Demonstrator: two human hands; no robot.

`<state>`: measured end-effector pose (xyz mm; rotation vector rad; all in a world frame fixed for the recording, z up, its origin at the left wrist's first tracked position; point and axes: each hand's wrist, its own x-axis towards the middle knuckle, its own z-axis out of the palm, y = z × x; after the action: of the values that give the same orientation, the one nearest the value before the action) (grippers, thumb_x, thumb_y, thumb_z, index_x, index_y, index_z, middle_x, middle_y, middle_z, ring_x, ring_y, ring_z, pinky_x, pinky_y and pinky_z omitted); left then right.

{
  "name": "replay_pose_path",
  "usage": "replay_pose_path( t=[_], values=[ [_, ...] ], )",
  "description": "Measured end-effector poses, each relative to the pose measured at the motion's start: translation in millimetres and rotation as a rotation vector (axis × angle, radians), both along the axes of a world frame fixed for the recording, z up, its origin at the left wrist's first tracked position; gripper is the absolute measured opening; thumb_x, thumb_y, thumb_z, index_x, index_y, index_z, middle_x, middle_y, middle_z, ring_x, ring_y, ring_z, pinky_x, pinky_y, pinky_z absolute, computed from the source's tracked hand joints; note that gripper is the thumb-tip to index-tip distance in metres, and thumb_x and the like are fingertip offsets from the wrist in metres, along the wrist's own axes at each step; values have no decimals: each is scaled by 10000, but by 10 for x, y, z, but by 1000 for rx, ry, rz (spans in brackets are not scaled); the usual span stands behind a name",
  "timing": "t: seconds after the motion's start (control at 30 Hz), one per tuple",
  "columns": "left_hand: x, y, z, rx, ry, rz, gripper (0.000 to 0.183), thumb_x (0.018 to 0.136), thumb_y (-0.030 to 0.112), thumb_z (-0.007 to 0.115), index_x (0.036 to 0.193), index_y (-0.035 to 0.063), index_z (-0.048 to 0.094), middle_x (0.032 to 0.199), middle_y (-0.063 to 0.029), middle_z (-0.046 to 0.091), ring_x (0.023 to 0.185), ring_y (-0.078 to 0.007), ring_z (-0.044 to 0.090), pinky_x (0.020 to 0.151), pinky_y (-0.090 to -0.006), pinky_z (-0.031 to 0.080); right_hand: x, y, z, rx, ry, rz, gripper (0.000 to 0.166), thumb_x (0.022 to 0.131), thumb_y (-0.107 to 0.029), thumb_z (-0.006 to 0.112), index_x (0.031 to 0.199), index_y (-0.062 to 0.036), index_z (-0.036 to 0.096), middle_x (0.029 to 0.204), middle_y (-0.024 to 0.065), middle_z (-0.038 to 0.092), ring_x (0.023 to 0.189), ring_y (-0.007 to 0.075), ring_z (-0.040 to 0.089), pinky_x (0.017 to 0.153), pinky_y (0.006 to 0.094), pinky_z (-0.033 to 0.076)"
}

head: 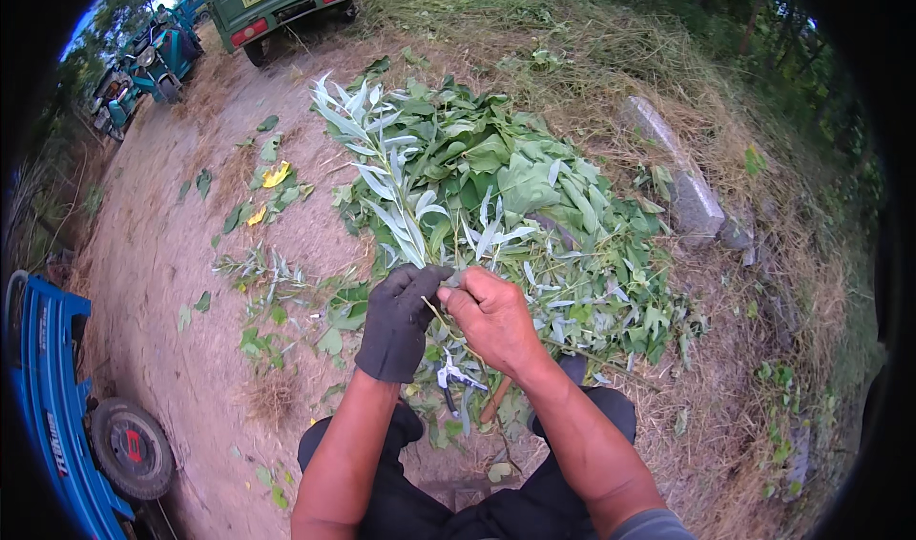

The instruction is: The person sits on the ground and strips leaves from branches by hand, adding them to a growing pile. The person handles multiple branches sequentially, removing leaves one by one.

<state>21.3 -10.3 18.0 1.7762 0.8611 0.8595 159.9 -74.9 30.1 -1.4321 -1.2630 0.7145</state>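
Note:
My left hand, in a dark work glove, is closed around the lower stem of a leafy branch with narrow silvery-green leaves. The branch points away from me over the leaf heap. My bare right hand meets the left one, its thumb and forefinger pinched together on a thin twig. What exactly lies between those fingertips is partly hidden. Below the hands, pruning shears with pale metal jaws rest on the ground. A brown wooden handle lies beside them, its far end hidden under my right arm.
A large heap of cut green leaves spreads before me. Stone blocks lie to its right in dry grass. A blue cart with a wheel stands at left. Ahead are a green truck bed and parked teal three-wheelers.

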Motion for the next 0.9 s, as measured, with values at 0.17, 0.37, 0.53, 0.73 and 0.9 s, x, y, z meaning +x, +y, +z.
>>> replay_pose_path(
  t=[0.17,0.37,0.53,0.73,0.9],
  values=[
    [9,40,54,-691,-599,161,230,918,216,648,1008,10,603,959,-85,640,811,-187,641,733,-296,530,33,-30,0,43,-94,9,114,880,-88,632,885,18,592,790,176,592,727,362,600,658,420,462],
    [-90,97,10,-671,-637,166,232,922,219,649,1009,11,595,955,-104,636,841,-223,655,773,-378,572,383,-76,47,-66,-312,-86,142,877,-100,628,857,25,564,812,219,601,772,427,599,677,465,465],
    [-45,85,64,-621,-580,161,238,925,204,647,1004,-13,590,947,-115,643,842,-217,661,765,-382,577,569,-58,-35,-110,-440,-284,215,875,-109,608,1035,33,630,891,210,639,812,402,618,741,453,492],
    [46,9,84,-411,-317,166,233,913,167,651,1019,-36,607,915,-106,672,797,-155,647,755,-310,541,306,-59,126,52,-59,-102,214,890,-63,664,1084,25,670,927,83,650,802,142,596,731,270,486],
    [95,-58,117,-386,-223,102,224,887,168,655,1015,-15,636,883,-82,677,778,-142,635,725,-293,517,199,19,88,65,84,-8,219,888,-85,653,1078,23,665,907,126,659,797,209,638,734,305,504]
  ],
)
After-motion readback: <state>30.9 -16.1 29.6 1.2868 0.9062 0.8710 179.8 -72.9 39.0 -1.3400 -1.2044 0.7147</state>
